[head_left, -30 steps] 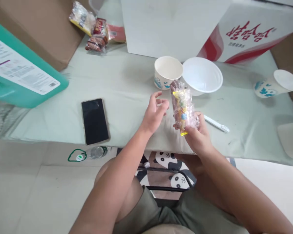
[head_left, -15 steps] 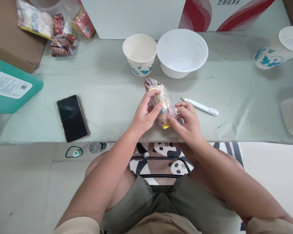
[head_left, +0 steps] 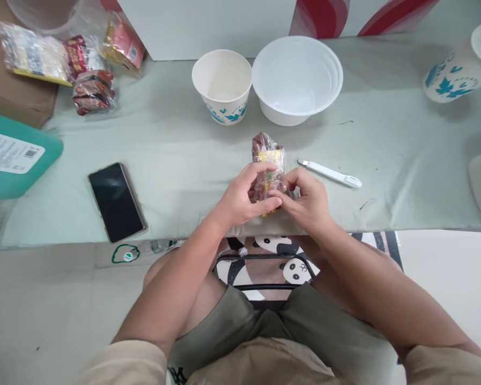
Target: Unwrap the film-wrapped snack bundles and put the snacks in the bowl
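Note:
A small clear snack packet (head_left: 268,160) with yellow and red print sits upright near the table's front edge. My left hand (head_left: 240,198) grips its lower left side, thumb and fingers pinching the wrapper. My right hand (head_left: 307,200) pinches the lower right side, fingertips meeting the left hand's. Behind the packet stand an empty paper cup (head_left: 222,85) with blue leaf print and an empty white plastic bowl (head_left: 297,80). A white plastic spoon-like stick (head_left: 331,173) lies just right of my right hand.
A black phone (head_left: 116,201) lies at the left. A teal container (head_left: 12,160) and several snack packets (head_left: 92,91) are further left. A second paper cup (head_left: 459,72) lies tipped at the far right. A red-and-white box (head_left: 224,21) stands behind.
My left hand, open and apart a second ago, has closed on the packet. Both hands brought the packet down toward the table edge and now pinch its lower end together.

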A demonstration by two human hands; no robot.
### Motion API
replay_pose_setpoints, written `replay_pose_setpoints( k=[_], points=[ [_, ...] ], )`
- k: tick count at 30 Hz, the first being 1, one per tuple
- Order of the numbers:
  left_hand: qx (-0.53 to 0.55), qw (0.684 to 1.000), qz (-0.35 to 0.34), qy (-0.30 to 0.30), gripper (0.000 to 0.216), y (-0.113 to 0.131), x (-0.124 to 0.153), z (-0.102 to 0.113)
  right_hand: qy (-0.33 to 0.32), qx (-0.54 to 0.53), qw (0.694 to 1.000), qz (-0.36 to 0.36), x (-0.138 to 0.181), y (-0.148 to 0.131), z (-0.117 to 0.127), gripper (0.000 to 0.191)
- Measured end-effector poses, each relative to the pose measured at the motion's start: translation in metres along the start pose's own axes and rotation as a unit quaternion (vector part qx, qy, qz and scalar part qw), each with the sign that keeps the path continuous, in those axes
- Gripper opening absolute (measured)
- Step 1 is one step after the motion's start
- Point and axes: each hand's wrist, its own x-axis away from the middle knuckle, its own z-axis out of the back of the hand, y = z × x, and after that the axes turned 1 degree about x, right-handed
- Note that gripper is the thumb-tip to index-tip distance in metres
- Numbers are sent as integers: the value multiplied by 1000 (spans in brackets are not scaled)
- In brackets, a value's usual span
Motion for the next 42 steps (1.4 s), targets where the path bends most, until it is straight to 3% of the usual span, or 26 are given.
replay_pose_setpoints(
  k=[3,6,10,14,18,22,25,28,31,34,42],
  points=[
    [5,1000,26,1,60,-1,0,-1,-20,-42,999,-27,-2,0,-1,41],
    [28,998,33,37,52,-2,-1,-3,-67,-67,995,-10,-1,-2,5,35],
    [60,991,38,112,41,-1,-1,-5,-19,135,990,43,-2,4,31,24],
    [65,987,27,146,35,1,1,-5,39,348,936,-16,-1,33,59,34],
    [59,986,5,158,46,-4,0,-6,33,404,913,-51,1,60,72,31],
    [23,984,-62,163,62,-21,-8,-6,53,288,954,-66,-1,45,68,20],
    [-41,978,-108,173,58,-29,-11,-5,-8,35,989,-142,2,15,55,21],
    [-137,963,-148,178,39,-28,-12,-3,-108,-183,956,-203,7,-12,38,30],
    [-209,948,-180,162,25,-22,-12,-3,-152,-286,914,-244,12,-24,24,34],
    [-226,944,-185,154,22,-20,-13,-5,-155,-330,890,-273,13,-25,16,32],
    [-217,942,-192,169,14,-19,-13,-9,-136,-335,874,-323,14,-23,6,34]
  ],
)
